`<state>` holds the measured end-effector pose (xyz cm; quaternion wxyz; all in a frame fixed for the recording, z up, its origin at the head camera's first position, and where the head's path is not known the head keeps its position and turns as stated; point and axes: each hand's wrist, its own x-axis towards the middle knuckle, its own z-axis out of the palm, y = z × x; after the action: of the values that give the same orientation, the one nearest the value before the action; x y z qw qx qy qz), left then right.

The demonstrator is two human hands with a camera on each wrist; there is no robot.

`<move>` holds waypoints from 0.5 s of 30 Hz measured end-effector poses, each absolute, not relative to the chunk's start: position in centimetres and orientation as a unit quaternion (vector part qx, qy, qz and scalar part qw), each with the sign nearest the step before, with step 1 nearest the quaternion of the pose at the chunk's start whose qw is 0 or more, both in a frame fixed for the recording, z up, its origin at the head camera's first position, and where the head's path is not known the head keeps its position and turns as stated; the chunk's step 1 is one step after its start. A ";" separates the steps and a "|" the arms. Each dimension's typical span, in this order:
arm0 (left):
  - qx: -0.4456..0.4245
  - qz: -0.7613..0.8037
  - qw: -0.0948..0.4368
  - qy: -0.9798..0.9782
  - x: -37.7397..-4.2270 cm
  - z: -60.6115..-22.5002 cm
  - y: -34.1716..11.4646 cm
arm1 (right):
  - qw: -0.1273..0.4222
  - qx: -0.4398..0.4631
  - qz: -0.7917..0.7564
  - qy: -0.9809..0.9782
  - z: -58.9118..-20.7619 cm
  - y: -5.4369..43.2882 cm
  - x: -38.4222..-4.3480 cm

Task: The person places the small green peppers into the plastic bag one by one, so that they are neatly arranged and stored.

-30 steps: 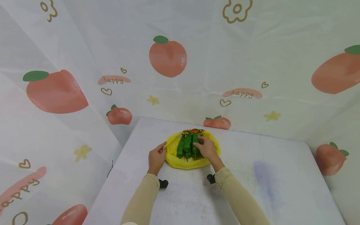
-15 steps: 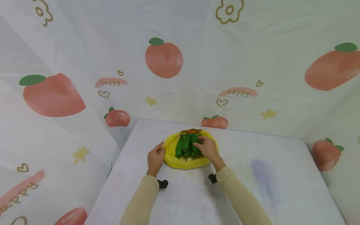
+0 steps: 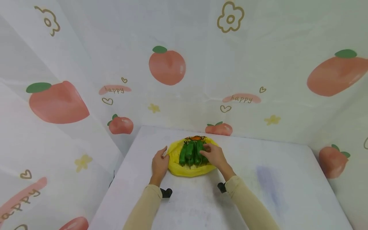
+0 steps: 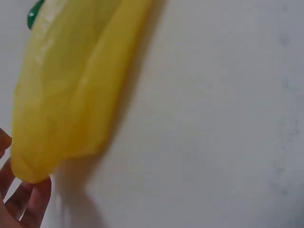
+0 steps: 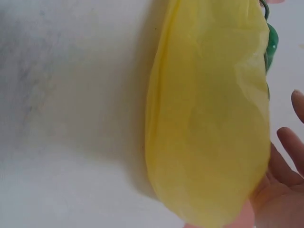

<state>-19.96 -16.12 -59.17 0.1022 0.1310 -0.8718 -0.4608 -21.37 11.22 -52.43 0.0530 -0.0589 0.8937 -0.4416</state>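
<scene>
A yellow plastic bag with an orange print at its far rim lies with its mouth spread wide. Several long green peppers lie side by side inside, thin stems toward the near edge. My left hand is at the bag's left rim, thumb and index finger apart; in the left wrist view its fingers touch the bag's end. My right hand reaches over the right rim, fingertips right at the rightmost peppers. Its fingers are spread and mostly straight in the right wrist view, partly hidden by the bag.
The white table meets a fruit-printed curtain at the back and sides. Black wrist mounts show beside both sleeves. A thin dark cord hangs at the table's left edge.
My left thumb and index finger have parted at the bag's rim. My right hand has shifted slightly over the peppers, which have spread a little apart. The head view has tilted slightly upward.
</scene>
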 end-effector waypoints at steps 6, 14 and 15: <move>0.105 -0.369 0.142 -0.913 -21.3 -55.9 -15.9 | 0.017 -0.076 -0.433 0.898 -51.3 11.8 -21.9; 0.045 -0.312 0.183 -0.931 -23.4 -50.9 -14.7 | -0.085 -0.115 -0.358 0.923 -49.9 13.4 -23.0; 0.032 -0.310 0.190 -0.931 -23.7 -50.3 -14.4 | -0.109 -0.122 -0.340 0.926 -49.7 13.7 -23.2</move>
<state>-23.69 -14.42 -50.32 0.1903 0.0315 -0.9309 -0.3103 -23.16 13.73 -49.65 -0.1092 -0.1217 0.9260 -0.3403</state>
